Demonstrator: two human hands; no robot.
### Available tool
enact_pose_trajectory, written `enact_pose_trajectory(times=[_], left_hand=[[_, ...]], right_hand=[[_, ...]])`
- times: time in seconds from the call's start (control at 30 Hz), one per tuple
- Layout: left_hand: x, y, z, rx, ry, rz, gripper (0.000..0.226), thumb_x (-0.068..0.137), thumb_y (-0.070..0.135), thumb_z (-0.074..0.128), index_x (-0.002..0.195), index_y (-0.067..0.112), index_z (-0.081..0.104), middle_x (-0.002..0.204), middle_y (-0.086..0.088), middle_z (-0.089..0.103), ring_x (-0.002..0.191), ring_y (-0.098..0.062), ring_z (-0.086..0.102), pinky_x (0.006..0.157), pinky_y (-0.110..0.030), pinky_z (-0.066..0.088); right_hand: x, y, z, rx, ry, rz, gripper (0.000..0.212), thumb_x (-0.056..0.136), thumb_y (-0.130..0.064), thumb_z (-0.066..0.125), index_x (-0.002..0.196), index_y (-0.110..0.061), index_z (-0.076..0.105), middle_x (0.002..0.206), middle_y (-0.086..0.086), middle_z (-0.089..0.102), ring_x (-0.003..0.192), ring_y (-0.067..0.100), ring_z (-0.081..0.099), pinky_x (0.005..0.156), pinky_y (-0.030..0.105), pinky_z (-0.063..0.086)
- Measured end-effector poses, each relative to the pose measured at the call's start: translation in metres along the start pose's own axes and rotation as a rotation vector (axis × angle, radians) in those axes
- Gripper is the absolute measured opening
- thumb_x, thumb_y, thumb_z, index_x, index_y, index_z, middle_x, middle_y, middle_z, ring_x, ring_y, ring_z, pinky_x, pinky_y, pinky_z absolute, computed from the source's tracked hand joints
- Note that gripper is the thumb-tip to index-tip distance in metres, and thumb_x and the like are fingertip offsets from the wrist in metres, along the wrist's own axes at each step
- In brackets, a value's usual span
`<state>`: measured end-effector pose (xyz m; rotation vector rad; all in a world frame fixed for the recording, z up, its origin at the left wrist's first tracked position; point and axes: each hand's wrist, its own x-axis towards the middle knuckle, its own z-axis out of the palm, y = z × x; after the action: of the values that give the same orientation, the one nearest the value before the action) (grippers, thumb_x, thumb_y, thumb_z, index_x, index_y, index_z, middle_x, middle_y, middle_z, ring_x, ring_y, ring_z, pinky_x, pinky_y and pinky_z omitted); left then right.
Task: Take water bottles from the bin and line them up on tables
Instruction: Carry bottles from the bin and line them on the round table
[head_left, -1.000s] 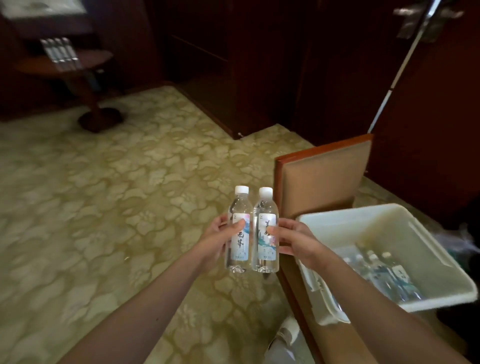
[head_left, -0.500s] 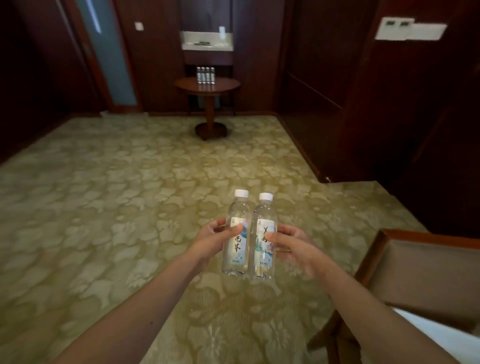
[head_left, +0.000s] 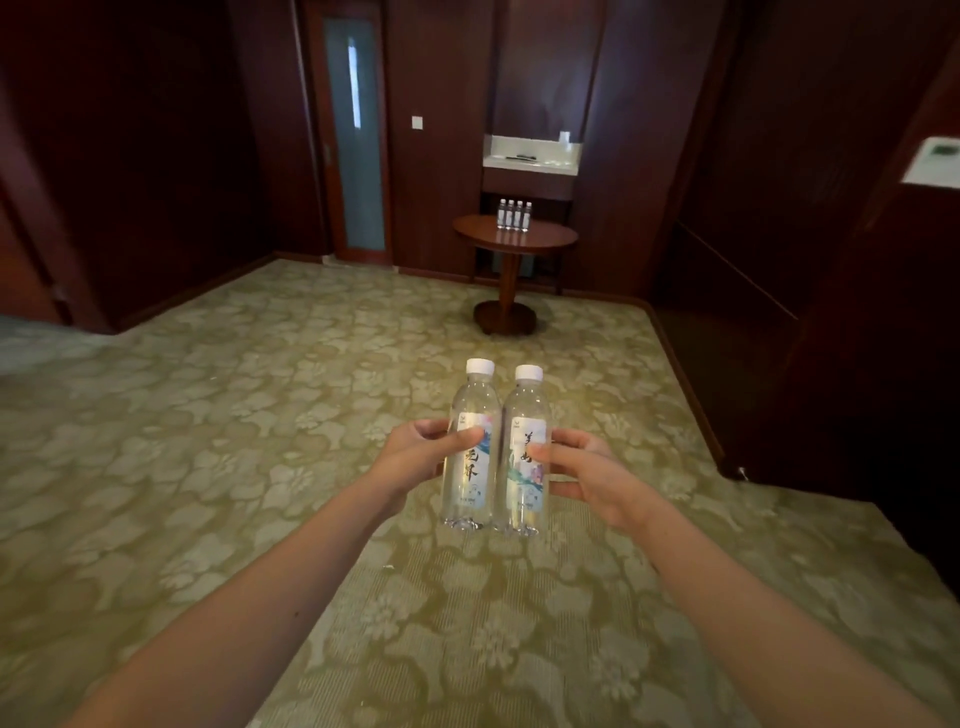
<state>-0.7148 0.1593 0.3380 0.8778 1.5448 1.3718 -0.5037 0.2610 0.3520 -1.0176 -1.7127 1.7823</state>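
Note:
Two clear water bottles with white caps stand upright side by side in front of me, held over the carpet. My left hand (head_left: 415, 457) grips the left bottle (head_left: 470, 415) around its label. My right hand (head_left: 587, 473) grips the right bottle (head_left: 525, 410) the same way. Far ahead a round wooden table (head_left: 540, 240) on a pedestal carries a row of several bottles (head_left: 514, 214) at its back edge. The bin is out of view.
Patterned green carpet (head_left: 260, 441) stretches between me and the table. Dark wood walls surround the room, with a frosted glass door (head_left: 356, 150) at the back left and a white shelf (head_left: 531, 151) above the table. A dark recess lies to the right.
The view has swung left, away from the bin and chair, and now faces the round table. Both bottles stay gripped together in front of me; the table looks nearer.

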Motion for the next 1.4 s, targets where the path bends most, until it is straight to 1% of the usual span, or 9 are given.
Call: enact_pose_trajectory(times=[0.17,0.3,0.57,0.8,0.93,1.0,1.1,1.2,1.4], left_hand=[[0.040,0.011,0.018,0.009,0.041,0.004,0.106,0.039,0.066,0.090,0.128,0.016,0.062,0.111,0.004,0.073,0.105,-0.014,0.068,0.097,-0.040,0.053],[0.072,0.018,0.027,0.020,0.040,0.001,0.106,0.039,0.068,0.089,0.128,0.017,0.063,0.114,0.004,0.073,0.107,-0.015,0.068,0.098,-0.042,0.053],[0.161,0.024,0.013,0.038,0.056,0.015,0.116,0.034,0.072,0.086,0.131,0.016,0.059,0.116,0.002,0.071,0.105,-0.011,0.067,0.077,-0.023,0.052],[0.279,0.038,-0.029,0.049,-0.006,0.019,0.105,0.039,0.067,0.086,0.128,0.018,0.062,0.116,0.002,0.071,0.106,-0.011,0.067,0.075,-0.021,0.052],[0.357,0.053,-0.061,0.050,-0.025,0.011,0.111,0.031,0.068,0.089,0.125,0.017,0.063,0.116,-0.001,0.071,0.105,-0.014,0.068,0.084,-0.028,0.056],[0.392,0.061,-0.075,0.045,-0.053,0.001,0.109,0.032,0.065,0.090,0.126,0.016,0.062,0.115,-0.001,0.071,0.104,-0.015,0.068,0.087,-0.031,0.056],[0.437,0.071,-0.090,0.036,-0.087,-0.011,0.101,0.040,0.054,0.088,0.128,0.014,0.060,0.112,0.000,0.072,0.103,-0.014,0.068,0.083,-0.027,0.055],[0.476,0.076,-0.102,0.019,-0.090,-0.028,0.091,0.046,0.048,0.087,0.126,0.016,0.061,0.112,0.001,0.072,0.104,-0.013,0.067,0.080,-0.025,0.054],[0.567,0.078,-0.128,0.014,-0.124,-0.064,0.083,0.043,0.049,0.091,0.117,0.020,0.069,0.106,0.003,0.075,0.104,-0.017,0.070,0.099,-0.040,0.052]], right_hand=[[0.031,-0.016,-0.035,0.002,-0.034,-0.038,0.025,0.083,-0.013,0.076,0.104,-0.018,0.063,0.096,0.000,0.077,0.083,0.015,0.073,0.073,0.028,0.058],[0.060,-0.022,-0.053,0.011,-0.046,-0.030,0.035,0.082,-0.014,0.077,0.114,-0.012,0.064,0.102,0.003,0.077,0.088,0.018,0.074,0.072,0.028,0.059],[0.151,-0.029,-0.066,0.015,-0.024,-0.010,0.045,0.081,-0.016,0.078,0.123,-0.010,0.063,0.107,0.005,0.076,0.095,0.022,0.074,0.074,0.029,0.059],[0.266,-0.044,-0.059,0.017,0.056,-0.016,0.053,0.079,-0.016,0.080,0.127,-0.009,0.059,0.105,0.004,0.076,0.093,0.020,0.074,0.072,0.029,0.060],[0.339,-0.059,-0.051,0.029,0.091,-0.016,0.062,0.075,-0.019,0.084,0.130,-0.009,0.057,0.108,0.004,0.076,0.097,0.022,0.074,0.079,0.033,0.060],[0.373,-0.066,-0.047,0.030,0.105,-0.017,0.055,0.076,-0.018,0.083,0.125,-0.010,0.060,0.106,0.003,0.076,0.097,0.022,0.074,0.078,0.032,0.060],[0.416,-0.075,-0.044,0.038,0.115,-0.005,0.042,0.079,-0.013,0.080,0.117,-0.012,0.064,0.103,0.002,0.077,0.093,0.021,0.074,0.075,0.029,0.060],[0.458,-0.082,-0.043,0.038,0.123,0.005,0.045,0.077,-0.013,0.081,0.119,-0.012,0.062,0.104,0.003,0.076,0.092,0.019,0.075,0.073,0.028,0.060],[0.559,-0.085,-0.051,0.026,0.101,0.016,0.054,0.073,-0.019,0.085,0.122,-0.013,0.063,0.109,0.003,0.076,0.099,0.022,0.073,0.088,0.041,0.060]])
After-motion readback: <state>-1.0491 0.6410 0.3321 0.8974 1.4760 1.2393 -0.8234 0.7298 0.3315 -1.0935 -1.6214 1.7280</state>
